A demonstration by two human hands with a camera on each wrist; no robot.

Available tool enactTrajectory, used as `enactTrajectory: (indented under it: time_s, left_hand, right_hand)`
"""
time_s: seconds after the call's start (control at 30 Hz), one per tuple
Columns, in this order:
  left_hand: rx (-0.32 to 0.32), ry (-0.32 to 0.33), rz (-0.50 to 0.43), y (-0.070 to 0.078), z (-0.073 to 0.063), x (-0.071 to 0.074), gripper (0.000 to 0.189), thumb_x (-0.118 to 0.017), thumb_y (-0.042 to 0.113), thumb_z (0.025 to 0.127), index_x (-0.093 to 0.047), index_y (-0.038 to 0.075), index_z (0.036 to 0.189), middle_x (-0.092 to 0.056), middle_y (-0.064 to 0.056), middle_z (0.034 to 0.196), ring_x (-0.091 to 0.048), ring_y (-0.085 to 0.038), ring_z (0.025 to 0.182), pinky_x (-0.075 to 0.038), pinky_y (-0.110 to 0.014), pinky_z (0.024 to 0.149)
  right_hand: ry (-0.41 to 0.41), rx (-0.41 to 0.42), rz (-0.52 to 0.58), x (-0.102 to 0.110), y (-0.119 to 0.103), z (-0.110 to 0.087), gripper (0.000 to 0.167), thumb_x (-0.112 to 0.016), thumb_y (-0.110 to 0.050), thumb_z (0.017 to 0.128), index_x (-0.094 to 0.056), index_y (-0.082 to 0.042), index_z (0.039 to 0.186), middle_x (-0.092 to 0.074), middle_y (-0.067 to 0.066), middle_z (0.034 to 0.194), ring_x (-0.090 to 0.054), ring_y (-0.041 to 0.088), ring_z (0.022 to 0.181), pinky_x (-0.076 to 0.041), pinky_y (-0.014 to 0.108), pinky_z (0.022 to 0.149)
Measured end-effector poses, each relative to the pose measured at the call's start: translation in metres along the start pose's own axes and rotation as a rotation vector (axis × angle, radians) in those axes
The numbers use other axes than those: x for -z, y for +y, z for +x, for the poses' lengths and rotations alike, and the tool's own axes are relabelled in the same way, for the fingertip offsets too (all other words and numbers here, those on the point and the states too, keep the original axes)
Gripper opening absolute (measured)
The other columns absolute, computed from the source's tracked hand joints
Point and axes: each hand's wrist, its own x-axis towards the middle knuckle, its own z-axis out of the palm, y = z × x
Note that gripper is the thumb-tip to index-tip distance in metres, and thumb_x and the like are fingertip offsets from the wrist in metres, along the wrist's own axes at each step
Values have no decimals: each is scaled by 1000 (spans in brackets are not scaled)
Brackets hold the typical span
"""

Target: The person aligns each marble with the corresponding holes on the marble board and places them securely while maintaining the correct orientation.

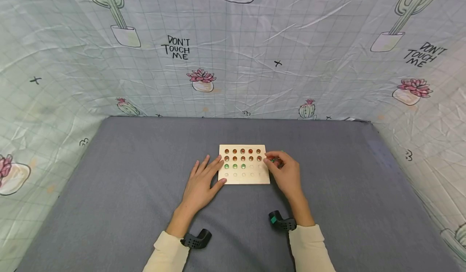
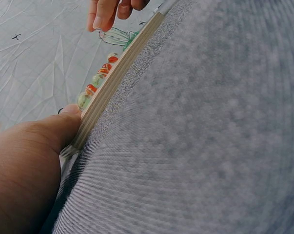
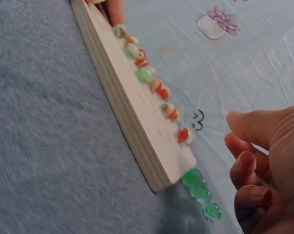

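A pale wooden board (image 1: 238, 180) with rows of round hollows lies on the grey cloth. Red-and-clear glass marbles (image 1: 242, 158) fill its two far rows, and three green marbles (image 1: 234, 166) sit in the third row from the left. My left hand (image 1: 201, 185) rests against the board's left side, fingers spread, the thumb touching its near left corner. Over the right edge is my right hand (image 1: 287, 175), thumb and forefinger apart and no marble visible between them. Loose green marbles (image 3: 200, 190) lie beyond the board's right edge, beside that hand and partly hidden by it in the head view.
Grey cloth (image 1: 145, 207) covers the table around the board. A patterned fabric backdrop (image 1: 247, 53) rises behind the far edge and along both sides. Black wrist cameras (image 1: 196, 239) are strapped over the cream sleeves (image 1: 169, 251).
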Motion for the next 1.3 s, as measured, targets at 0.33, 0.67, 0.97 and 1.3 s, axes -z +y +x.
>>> enactTrajectory:
  time_s: [0.33,0.67,0.97,1.3]
  left_hand:
    - [-4,1,-1,1,0,1,57,-60,41,93,-48,15,143,-39,1,149,-26,-29,141,-12,-49,116]
    - [-3,-3,-5,1,-1,3,57,-60,40,93,-48,15,143,-40,0,149,-26,-29,141,-11,-48,117]
    - [-1,2,-3,2,0,2,58,-61,40,93,-48,15,143,-40,1,149,-27,-29,140,-11,-49,116]
    - [2,1,-1,3,-1,2,57,-61,40,93,-48,15,143,-40,1,149,-27,-29,140,-11,-48,117]
  right_hand:
    - [19,-15,-6,12,5,1,14,-72,-14,87,-72,-8,100,-67,2,88,-53,19,65,-41,25,53]
    - [14,-46,-44,15,13,1,17,-73,-15,86,-72,-7,102,-67,4,87,-52,18,65,-41,24,55]
    - [-14,-83,-111,12,20,0,18,-75,-11,84,-73,-7,101,-66,4,84,-52,16,64,-39,23,53]
    - [-32,-61,-133,7,27,-3,19,-76,-9,83,-74,-7,102,-62,5,83,-50,16,64,-40,25,55]
